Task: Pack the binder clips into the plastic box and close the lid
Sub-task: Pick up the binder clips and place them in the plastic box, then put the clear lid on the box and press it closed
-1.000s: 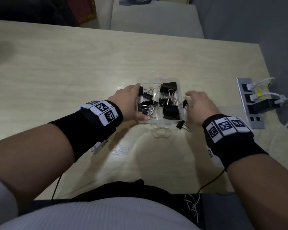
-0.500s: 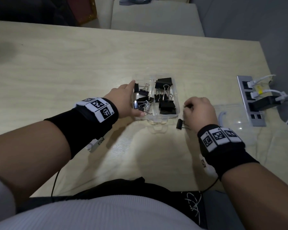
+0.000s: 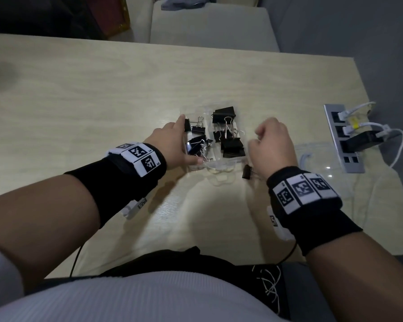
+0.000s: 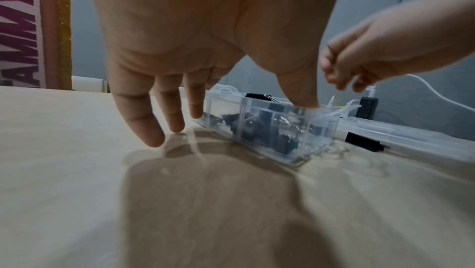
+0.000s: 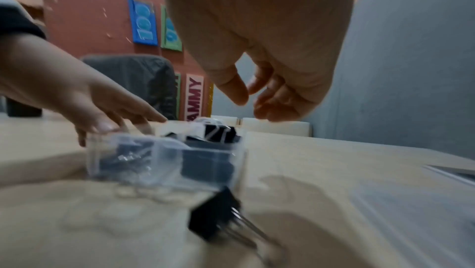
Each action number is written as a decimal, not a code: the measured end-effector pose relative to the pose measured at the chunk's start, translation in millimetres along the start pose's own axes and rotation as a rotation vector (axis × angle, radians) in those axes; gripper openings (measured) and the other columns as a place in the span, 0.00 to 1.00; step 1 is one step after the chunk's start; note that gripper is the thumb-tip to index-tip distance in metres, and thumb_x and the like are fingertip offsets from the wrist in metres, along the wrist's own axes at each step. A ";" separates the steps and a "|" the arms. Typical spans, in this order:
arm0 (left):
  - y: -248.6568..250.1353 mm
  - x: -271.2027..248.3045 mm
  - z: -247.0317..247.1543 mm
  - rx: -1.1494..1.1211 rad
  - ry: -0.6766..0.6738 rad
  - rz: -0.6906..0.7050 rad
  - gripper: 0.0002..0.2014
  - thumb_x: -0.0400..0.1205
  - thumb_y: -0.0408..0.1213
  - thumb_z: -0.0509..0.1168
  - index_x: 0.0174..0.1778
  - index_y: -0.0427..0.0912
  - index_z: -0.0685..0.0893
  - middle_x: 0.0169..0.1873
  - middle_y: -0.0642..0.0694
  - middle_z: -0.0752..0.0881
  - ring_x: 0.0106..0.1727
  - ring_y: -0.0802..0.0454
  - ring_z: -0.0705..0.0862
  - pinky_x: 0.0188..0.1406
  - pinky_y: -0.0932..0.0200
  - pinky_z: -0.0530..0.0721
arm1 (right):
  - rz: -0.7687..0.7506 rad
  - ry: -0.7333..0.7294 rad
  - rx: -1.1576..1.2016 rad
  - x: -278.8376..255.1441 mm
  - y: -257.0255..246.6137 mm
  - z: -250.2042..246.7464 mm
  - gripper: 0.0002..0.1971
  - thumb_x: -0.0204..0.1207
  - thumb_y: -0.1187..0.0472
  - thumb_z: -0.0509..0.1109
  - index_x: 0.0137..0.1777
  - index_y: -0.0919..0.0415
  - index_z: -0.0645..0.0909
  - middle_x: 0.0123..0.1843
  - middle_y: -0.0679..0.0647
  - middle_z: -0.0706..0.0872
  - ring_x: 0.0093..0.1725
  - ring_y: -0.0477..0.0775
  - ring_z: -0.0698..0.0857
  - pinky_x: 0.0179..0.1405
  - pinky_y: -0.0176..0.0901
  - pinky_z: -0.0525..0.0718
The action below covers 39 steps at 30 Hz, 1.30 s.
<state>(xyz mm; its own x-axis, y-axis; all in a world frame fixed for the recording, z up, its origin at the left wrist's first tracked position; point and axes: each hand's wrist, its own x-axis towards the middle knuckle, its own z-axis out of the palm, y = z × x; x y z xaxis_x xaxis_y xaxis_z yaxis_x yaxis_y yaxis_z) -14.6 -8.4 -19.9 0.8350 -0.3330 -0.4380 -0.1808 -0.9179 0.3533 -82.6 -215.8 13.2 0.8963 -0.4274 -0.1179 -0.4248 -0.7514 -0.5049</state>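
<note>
**Steadily braced: left hand on the box, right hand curled beside it**

Left hand (image 3: 172, 145) rests against the left side of the clear plastic box (image 3: 197, 167), fingers straight and spread. In the left wrist view the thumb tip presses the near rim of the box (image 4: 282, 146) while the fingers (image 4: 144, 118) reach down along its outer wall toward the surface (image 4: 77, 171). It grips nothing.

Right hand (image 3: 273, 145) hovers just right of the box, above the surface (image 3: 102, 89), fingers curled inward with thumb and fingertips close together. The right wrist view shows this hand (image 5: 270, 69) blurred; whether something small sits between the fingers cannot be told.

Binder clips (image 3: 228, 138) lie heaped in the box's two compartments, black bodies with wire handles, some poking above the rim. One loose clip (image 3: 247, 171) lies on the surface just outside the box's near right corner, below the right hand and apart from it; it shows close in the right wrist view (image 5: 216, 217).

A clear lid (image 3: 316, 156) lies flat on the surface to the right, separate from the box. Beyond it sits a power strip (image 3: 342, 140) with white cables plugged in.
</note>
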 end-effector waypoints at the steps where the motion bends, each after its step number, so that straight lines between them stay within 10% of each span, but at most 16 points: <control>1: 0.1 -0.2 -0.1 0.003 0.000 0.000 0.61 0.63 0.67 0.73 0.84 0.48 0.44 0.76 0.40 0.70 0.71 0.37 0.75 0.66 0.44 0.78 | 0.067 -0.068 -0.069 -0.3 11.5 -1.4 0.09 0.75 0.65 0.65 0.54 0.59 0.75 0.58 0.56 0.77 0.48 0.55 0.78 0.45 0.45 0.74; 5: 0.8 -0.3 1.5 0.017 0.015 -0.003 0.61 0.62 0.68 0.73 0.83 0.48 0.46 0.73 0.38 0.73 0.69 0.36 0.76 0.64 0.43 0.79 | 0.080 -0.412 -0.265 -15.3 42.4 17.7 0.24 0.72 0.53 0.73 0.68 0.52 0.74 0.64 0.56 0.73 0.58 0.59 0.81 0.54 0.49 0.80; 16: -11.0 12.7 -24.7 0.008 0.109 0.107 0.52 0.66 0.60 0.75 0.81 0.42 0.60 0.81 0.42 0.62 0.79 0.41 0.66 0.77 0.44 0.68 | 0.159 0.085 0.076 -25.5 47.5 12.4 0.19 0.75 0.49 0.68 0.64 0.53 0.77 0.59 0.54 0.79 0.48 0.54 0.83 0.50 0.51 0.84; 22: -9.2 20.6 -27.3 0.000 0.140 0.155 0.33 0.76 0.43 0.69 0.77 0.42 0.68 0.77 0.41 0.69 0.75 0.43 0.72 0.74 0.50 0.70 | -0.198 -0.024 0.109 -32.1 -5.3 22.6 0.19 0.75 0.49 0.70 0.65 0.51 0.77 0.53 0.45 0.76 0.52 0.48 0.81 0.55 0.48 0.84; 27: -6.1 5.7 -21.3 0.078 0.141 0.157 0.21 0.77 0.48 0.65 0.66 0.50 0.76 0.62 0.44 0.78 0.61 0.41 0.79 0.59 0.42 0.81 | -0.348 -0.130 -0.013 -31.3 -16.3 37.2 0.25 0.75 0.44 0.67 0.71 0.49 0.74 0.61 0.49 0.82 0.63 0.53 0.79 0.63 0.55 0.78; 35: 6.9 -23.0 4.7 0.455 0.084 0.719 0.26 0.75 0.62 0.52 0.69 0.62 0.77 0.73 0.53 0.77 0.74 0.44 0.73 0.67 0.31 0.70 | -0.178 0.061 -0.034 -25.4 32.4 17.9 0.13 0.79 0.53 0.64 0.59 0.55 0.81 0.55 0.53 0.82 0.56 0.55 0.79 0.59 0.60 0.80; 39: 4.6 -15.7 8.8 0.536 -0.022 0.604 0.27 0.79 0.62 0.54 0.73 0.58 0.74 0.76 0.58 0.73 0.80 0.52 0.63 0.76 0.33 0.56 | -0.037 0.178 -0.138 -21.2 60.7 3.2 0.13 0.78 0.53 0.65 0.60 0.55 0.80 0.62 0.56 0.79 0.63 0.59 0.76 0.64 0.58 0.74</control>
<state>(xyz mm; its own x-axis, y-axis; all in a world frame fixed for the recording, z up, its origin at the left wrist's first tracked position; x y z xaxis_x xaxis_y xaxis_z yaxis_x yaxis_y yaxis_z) -33.2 -9.2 -18.6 0.5038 -0.8038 -0.3163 -0.8270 -0.5546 0.0919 -126.9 -250.7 -17.6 0.8804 -0.4708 0.0575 -0.4161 -0.8248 -0.3829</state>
